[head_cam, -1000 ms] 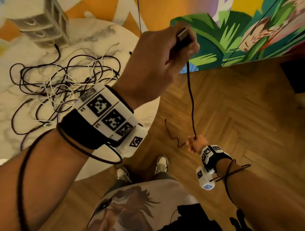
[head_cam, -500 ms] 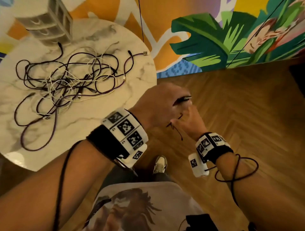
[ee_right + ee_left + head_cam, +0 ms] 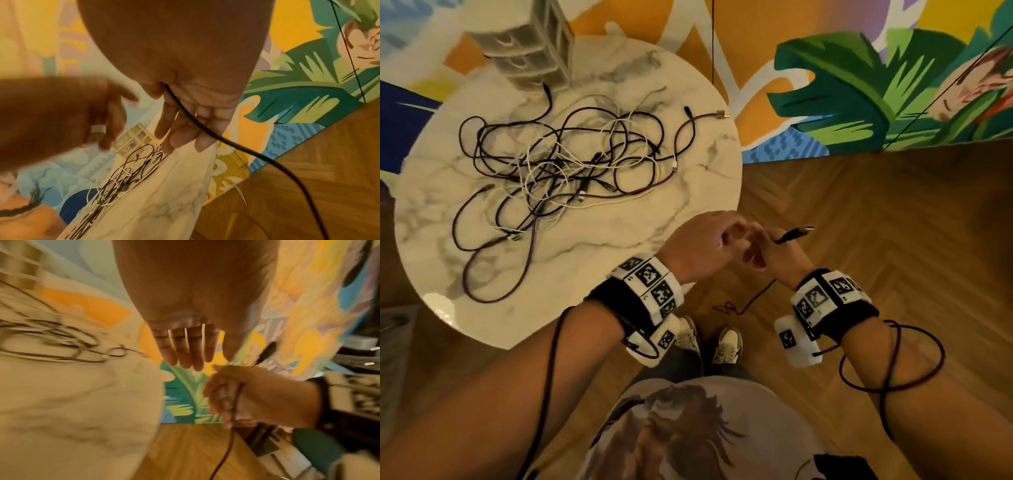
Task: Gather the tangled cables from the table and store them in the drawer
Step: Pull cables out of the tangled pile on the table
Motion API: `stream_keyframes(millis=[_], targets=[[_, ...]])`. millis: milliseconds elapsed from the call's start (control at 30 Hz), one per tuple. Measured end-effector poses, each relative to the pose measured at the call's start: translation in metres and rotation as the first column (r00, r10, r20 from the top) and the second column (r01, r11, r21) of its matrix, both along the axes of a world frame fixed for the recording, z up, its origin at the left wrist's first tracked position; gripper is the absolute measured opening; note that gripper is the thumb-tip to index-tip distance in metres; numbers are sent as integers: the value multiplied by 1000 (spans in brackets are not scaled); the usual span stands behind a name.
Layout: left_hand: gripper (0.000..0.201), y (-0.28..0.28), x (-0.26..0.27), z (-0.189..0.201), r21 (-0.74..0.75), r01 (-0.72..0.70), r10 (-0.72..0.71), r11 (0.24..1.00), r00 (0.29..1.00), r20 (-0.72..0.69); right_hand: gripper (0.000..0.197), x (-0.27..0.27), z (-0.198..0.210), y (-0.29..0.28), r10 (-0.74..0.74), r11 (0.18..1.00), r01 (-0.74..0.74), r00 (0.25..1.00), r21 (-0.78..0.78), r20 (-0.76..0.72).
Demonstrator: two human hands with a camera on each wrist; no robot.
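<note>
A tangle of black, purple and white cables [image 3: 565,171] lies on the round marble table [image 3: 640,219], below a small clear drawer unit [image 3: 527,44] at its far edge. Off the table's right edge my two hands meet over the floor. My right hand [image 3: 763,253] grips a black cable [image 3: 791,234]; its plug sticks out to the right and its tail [image 3: 750,301] hangs down. In the right wrist view the black cable [image 3: 185,113] crosses my palm. My left hand [image 3: 185,353] holds nothing, its fingers straight, just above the right hand [image 3: 236,394].
A painted mural wall [image 3: 859,85] stands behind the table. Wooden herringbone floor [image 3: 876,222] spreads to the right. My shoes [image 3: 726,342] stand below the hands. Camera leads loop around both forearms [image 3: 893,359].
My left hand came down from head height to meet the right hand and let go of the plug end. The right hand rose and now holds the cable near the plug.
</note>
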State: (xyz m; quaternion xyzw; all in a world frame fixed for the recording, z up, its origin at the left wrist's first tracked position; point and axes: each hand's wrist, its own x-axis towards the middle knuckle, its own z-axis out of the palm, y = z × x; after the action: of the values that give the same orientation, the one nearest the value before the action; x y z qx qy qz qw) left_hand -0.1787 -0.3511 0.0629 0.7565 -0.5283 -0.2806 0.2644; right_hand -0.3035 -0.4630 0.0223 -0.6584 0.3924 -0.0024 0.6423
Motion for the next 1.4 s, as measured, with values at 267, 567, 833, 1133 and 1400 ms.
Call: stream_keyframes(millis=[267,567,833,1133,1400], targets=[[45,65,154,-100,528,-235,56,816,942,331,44,46,-22,-5,-46,995,53,996,84,-79],[37,17,190,-99,250,-291,164,924,889,427,42,73,-31,-3,-70,990,92,980,111,-184],[20,21,181,-87,167,-106,8,980,866,500,42,96,-37,5,-90,981,116,982,158,-164],[16,69,128,-50,-195,184,-89,963,906,414,51,159,-35,29,-120,940,155,984,304,-129],[40,88,150,-94,36,244,-244,969,929,280,38,159,-22,20,-296,903,283,955,323,-11]])
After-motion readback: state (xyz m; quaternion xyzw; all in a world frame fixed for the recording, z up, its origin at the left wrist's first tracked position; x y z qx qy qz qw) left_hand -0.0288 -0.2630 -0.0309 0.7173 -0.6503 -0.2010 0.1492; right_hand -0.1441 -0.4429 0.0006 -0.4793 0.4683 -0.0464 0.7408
